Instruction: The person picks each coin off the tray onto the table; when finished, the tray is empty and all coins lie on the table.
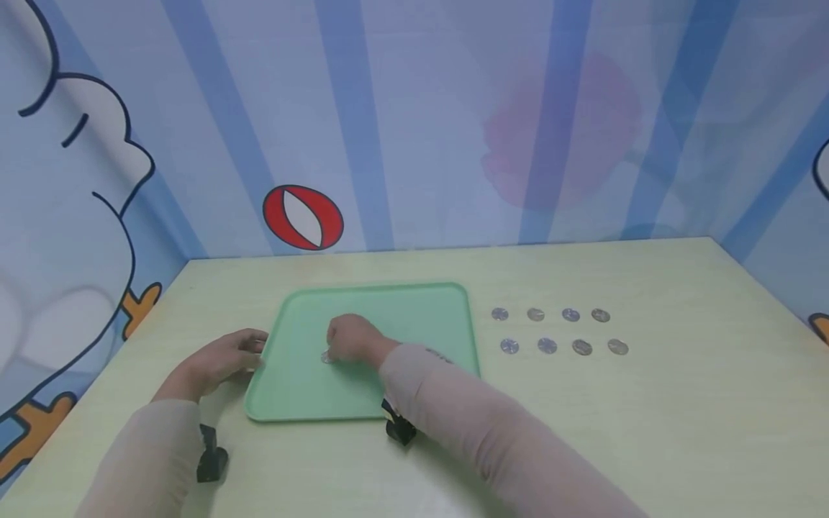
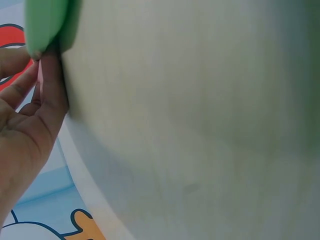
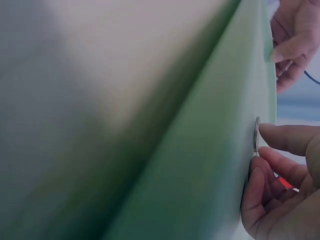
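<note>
A silver coin [image 1: 326, 357] lies at the surface of the green tray [image 1: 311, 410], left of its middle. My right hand [image 1: 352, 338] reaches over the tray with thumb and fingertips at this coin. In the right wrist view the coin [image 3: 257, 135] appears edge-on, close along the tray, with the thumb and a finger pinching it. At the tray's left side, my left hand [image 1: 227, 360] holds the rim. The left wrist view has the left hand's fingers [image 2: 52, 80] against the underside of the tray's corner [image 2: 45, 25].
Right of the tray, several coins lie in two rows on the pale wooden table, a back row [image 1: 535, 314] and a front row [image 1: 547, 346]. A printed cloth backdrop [image 1: 440, 129] rises behind the table. Black wrist devices [image 1: 211, 457] sit under both sleeves.
</note>
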Demonstrator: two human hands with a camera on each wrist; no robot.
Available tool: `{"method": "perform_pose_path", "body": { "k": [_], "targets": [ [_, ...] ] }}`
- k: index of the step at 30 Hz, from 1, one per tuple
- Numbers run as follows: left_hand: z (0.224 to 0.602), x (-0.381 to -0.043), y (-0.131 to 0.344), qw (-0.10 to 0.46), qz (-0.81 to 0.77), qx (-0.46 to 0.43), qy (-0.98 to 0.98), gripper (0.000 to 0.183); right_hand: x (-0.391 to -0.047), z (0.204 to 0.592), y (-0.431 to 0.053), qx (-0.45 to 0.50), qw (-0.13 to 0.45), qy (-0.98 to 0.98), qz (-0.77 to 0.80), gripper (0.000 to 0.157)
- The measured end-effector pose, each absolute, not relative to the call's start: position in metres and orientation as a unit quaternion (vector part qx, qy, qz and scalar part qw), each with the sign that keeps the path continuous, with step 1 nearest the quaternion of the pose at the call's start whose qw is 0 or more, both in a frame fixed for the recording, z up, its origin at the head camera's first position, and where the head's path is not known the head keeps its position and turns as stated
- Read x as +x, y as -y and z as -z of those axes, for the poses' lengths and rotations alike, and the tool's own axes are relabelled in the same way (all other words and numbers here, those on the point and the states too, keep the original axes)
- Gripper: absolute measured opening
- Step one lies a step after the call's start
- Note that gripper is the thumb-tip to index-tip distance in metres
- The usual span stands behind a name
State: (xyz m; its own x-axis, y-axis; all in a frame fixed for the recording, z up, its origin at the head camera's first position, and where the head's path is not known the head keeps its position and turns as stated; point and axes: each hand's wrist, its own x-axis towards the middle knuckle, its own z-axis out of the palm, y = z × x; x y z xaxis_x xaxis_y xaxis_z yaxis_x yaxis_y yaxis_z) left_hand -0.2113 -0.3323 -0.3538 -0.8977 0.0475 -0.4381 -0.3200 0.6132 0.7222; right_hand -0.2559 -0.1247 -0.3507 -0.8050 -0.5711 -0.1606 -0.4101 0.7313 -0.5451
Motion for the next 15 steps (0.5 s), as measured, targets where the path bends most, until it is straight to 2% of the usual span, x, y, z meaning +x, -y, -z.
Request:
{"method": "perform_pose_path", "body": {
  "k": [7, 15],
  "targets": [
    [0.3535, -0.2113, 0.3324, 0.215, -0.432, -0.08, -0.872, 0.056, -0.2539, 0.3511, 0.1284, -0.273, 0.145, -0.932, 0.192, 0.018],
    [0.3545, -0.2121, 0.333, 0.217, -0.434, -0.083, -0.871, 0.057, -0.259, 0.3582, 0.1339, -0.26, 0.144, -0.941, 0.162, 0.034]
  ]
}}
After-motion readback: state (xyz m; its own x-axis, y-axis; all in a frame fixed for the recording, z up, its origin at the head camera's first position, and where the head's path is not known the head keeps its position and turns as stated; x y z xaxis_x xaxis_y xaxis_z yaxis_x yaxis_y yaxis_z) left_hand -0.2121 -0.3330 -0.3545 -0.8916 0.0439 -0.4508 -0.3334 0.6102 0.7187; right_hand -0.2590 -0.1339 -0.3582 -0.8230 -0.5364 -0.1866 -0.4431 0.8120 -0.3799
